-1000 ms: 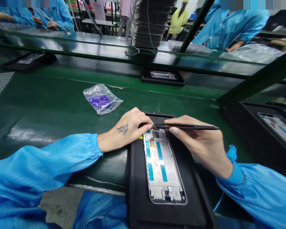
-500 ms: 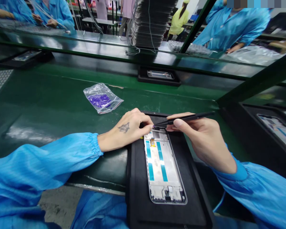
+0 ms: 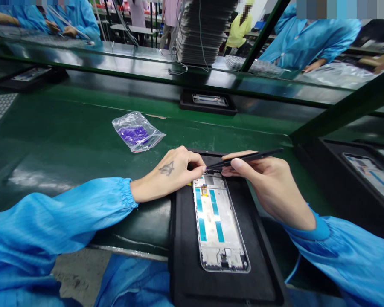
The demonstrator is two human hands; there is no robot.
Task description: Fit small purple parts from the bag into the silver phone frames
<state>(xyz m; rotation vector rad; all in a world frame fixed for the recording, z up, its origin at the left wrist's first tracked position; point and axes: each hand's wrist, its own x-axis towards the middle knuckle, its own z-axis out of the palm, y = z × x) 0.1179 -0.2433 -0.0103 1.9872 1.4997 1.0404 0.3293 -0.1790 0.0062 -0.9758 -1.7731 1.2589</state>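
An opened phone frame point(image 3: 232, 213), silver with several teal strips and a small gold flex connector point(image 3: 205, 191), lies lengthwise in a black foam tray point(image 3: 187, 256). At the frame's far left corner my left hand point(image 3: 176, 168) is closed in a pinch; a purple speck shows at the fingertips, too small to name. Black tweezers point(image 3: 252, 156) are gripped in my right hand point(image 3: 269, 181), held low over the frame's far end. Their tips reach left to my left fingertips. Whether the tips pinch anything cannot be made out.
A clear zip bag point(image 3: 137, 132) with purple pieces lies on the green bench point(image 3: 67, 140). Beyond, trays with phone frames point(image 3: 209, 102) sit along the line; another black tray point(image 3: 348, 183) is at right. Co-workers in blue sit across, beside a tall stack point(image 3: 200, 34).
My right hand and the tweezers have shifted slightly left. The far trays have slid a little to the left. My left hand and the phone frame are almost unmoved.
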